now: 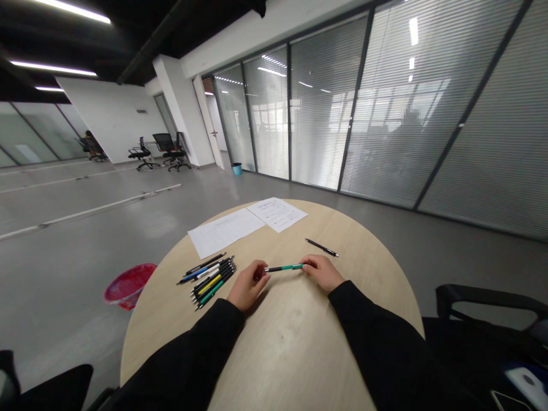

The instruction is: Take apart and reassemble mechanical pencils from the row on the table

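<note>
A green and black pen (284,268) lies level between both hands, just above the round wooden table (299,337). My left hand (247,285) pinches its black end with curled fingers. My right hand (322,272) is closed round the green end. A row of several pens (210,277) in blue, white, yellow, green and black lies just left of my left hand. A single black pen (321,248) rests apart, beyond my right hand.
Two sheets of paper (248,221) lie at the table's far edge. A red bin (128,285) stands on the floor to the left. A black chair arm (488,299) is at the right, office chairs (162,152) far back.
</note>
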A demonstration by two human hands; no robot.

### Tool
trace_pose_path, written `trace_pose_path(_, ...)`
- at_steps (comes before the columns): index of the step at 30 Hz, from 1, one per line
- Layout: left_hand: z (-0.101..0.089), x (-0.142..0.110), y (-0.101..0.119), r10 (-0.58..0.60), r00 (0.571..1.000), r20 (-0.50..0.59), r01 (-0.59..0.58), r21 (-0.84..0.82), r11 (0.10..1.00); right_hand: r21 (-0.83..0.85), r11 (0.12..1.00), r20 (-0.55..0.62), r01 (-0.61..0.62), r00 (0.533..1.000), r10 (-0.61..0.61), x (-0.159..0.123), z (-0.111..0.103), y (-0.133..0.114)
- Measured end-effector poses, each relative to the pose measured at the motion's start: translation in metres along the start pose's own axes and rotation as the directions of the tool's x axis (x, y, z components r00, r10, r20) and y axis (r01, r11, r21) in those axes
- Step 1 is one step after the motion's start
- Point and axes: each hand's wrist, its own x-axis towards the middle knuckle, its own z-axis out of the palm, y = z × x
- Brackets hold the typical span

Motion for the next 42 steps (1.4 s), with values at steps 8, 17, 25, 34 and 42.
trace_pose_path(8,-0.0012,0.0015,0.0019,-0.008,1.0,0.023,0.007,0.052,0.999,-0.023,1.0,-0.008,0.015,1.0,-0.015,-0.0001,0.0001,0.0002)
trace_pose_path(17,-0.0009,0.0009,0.0002,-0.022,1.0,0.009,0.021,0.013,1.0,-0.001,1.0,-0.027,0.015,1.0,-0.015,-0.0004,0.0014,0.0009)
trace_pose_path(25,-0.0004,0.0008,0.0044,-0.025,1.0,0.01,0.024,0.038,0.999,0.003,1.0,-0.018,0.017,1.0,-0.017,0.0006,0.0015,0.0032)
trace_pose_path(34,-0.0019,0.0004,0.0054,-0.019,1.0,0.01,0.018,0.018,1.0,-0.001,1.0,-0.013,0.012,1.0,-0.012,-0.0003,-0.0004,-0.0016)
trace_pose_path(42,0.0014,0.0016,-0.0015,-0.056,0.994,-0.096,0.059,0.034,0.998,0.05,0.999,-0.048,-0.007,0.999,0.01,0.001,0.0006,0.0019)
